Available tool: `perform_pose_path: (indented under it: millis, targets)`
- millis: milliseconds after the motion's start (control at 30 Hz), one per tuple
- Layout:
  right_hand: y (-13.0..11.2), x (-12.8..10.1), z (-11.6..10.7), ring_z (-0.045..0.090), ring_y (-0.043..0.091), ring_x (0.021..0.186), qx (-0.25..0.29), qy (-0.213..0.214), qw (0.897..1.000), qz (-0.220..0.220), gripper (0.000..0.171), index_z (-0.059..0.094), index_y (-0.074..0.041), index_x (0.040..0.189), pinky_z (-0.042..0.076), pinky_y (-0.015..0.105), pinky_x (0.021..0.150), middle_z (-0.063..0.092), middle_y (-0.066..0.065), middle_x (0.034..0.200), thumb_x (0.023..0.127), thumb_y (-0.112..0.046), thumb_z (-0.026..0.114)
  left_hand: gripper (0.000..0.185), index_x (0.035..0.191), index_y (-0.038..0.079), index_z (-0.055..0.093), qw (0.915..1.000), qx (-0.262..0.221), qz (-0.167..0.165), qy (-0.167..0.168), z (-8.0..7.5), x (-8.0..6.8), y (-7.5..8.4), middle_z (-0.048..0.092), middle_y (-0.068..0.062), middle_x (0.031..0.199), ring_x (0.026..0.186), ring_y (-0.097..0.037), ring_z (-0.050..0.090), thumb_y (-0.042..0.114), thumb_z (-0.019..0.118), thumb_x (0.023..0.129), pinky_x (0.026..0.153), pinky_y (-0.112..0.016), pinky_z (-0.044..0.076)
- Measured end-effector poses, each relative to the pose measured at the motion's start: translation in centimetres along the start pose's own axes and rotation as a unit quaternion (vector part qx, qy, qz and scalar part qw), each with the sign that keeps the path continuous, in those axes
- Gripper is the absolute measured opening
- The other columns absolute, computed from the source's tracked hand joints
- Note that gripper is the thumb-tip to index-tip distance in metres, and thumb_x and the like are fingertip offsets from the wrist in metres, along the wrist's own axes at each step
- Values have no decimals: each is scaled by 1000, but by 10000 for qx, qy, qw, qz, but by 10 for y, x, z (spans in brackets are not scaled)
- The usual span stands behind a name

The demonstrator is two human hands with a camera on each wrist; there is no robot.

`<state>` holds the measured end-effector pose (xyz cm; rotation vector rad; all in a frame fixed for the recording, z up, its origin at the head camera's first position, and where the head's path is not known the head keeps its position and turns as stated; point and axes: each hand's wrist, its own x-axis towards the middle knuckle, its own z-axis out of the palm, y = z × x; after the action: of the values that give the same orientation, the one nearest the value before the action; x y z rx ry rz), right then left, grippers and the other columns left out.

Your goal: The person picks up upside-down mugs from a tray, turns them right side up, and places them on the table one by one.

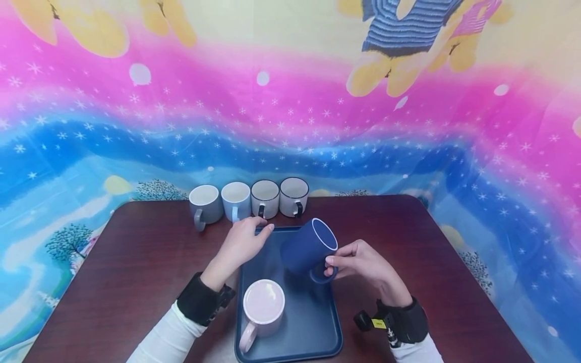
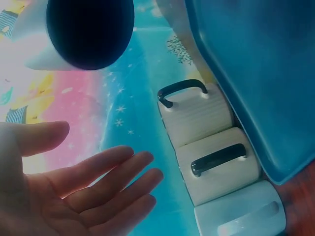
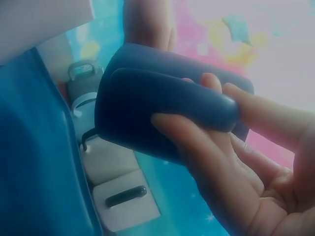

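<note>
The right hand (image 1: 363, 264) pinches the navy mug (image 1: 308, 249) by its handle, holding it tilted above the tray (image 1: 317, 338), mouth pointing up and away. The left hand (image 1: 245, 239), fingers relaxed, rests at the tray's far edge, just left of the mug.

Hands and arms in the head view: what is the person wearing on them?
Both arms have white long sleeves. The left hand has a wide black band around its wrist. The right hand has one too, with a small black device carrying a yellow label fixed to it. Both hands are bare: no gloves, and no rings that show.
</note>
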<state>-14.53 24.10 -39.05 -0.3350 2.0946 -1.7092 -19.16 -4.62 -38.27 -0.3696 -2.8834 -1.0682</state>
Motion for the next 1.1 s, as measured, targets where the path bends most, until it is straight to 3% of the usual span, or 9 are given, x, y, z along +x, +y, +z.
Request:
perform_pose_path:
  millis: [267, 333, 467, 567, 933, 1100]
  targets:
    - [-7, 7, -1, 71, 18, 75, 398, 34, 9992, -91, 38, 61, 21, 103, 57, 40, 77, 73, 7, 78, 88, -14, 67, 37, 111, 6, 68, 9997, -181, -145, 125, -4, 1, 8, 71, -10, 101, 85, -23, 64, 36, 56, 94, 73, -36, 55]
    - [-8, 10, -1, 72, 17, 75, 585, 42, 9982, -158, 32, 64, 18, 102, 57, 39, 77, 73, 6, 78, 89, -12, 65, 36, 109, 7, 69, 9997, -181, -127, 145, -4, 1, 9, 71, -10, 99, 83, -22, 64, 36, 56, 94, 72, -36, 55]
    - [-12, 14, -3, 71, 15, 76, 1017, 47, 9944, -287, 13, 72, 0, 93, 57, 36, 77, 73, 6, 80, 91, -7, 62, 33, 102, 8, 71, 9997, -209, -57, 151, -4, 2, 11, 70, -7, 89, 75, -19, 61, 36, 55, 95, 67, -32, 53]
    - [-15, 17, -3, 71, 15, 77, 1237, 70, 9916, -361, 13, 74, -8, 87, 57, 36, 78, 73, 6, 82, 91, -6, 61, 34, 97, 9, 71, 9996, -251, -74, 135, -4, 4, 13, 67, -4, 78, 70, -17, 56, 38, 53, 95, 63, -30, 49]
    - [-22, 24, -5, 71, 14, 80, 1414, 252, 9880, -577, 20, 75, -10, 86, 57, 35, 79, 73, 5, 83, 93, -4, 57, 44, 98, 10, 71, 9980, -595, -141, 139, -9, 6, 22, 56, -4, 67, 67, -19, 52, 46, 45, 98, 60, -29, 43]
    - [-24, 28, -5, 71, 13, 79, 1590, 274, 9845, -685, 20, 75, -11, 87, 57, 34, 79, 73, 4, 81, 93, -5, 56, 53, 83, 7, 67, 9964, -813, -185, 155, -12, 6, 26, 43, -4, 59, 59, -21, 45, 49, 39, 99, 56, -29, 38]
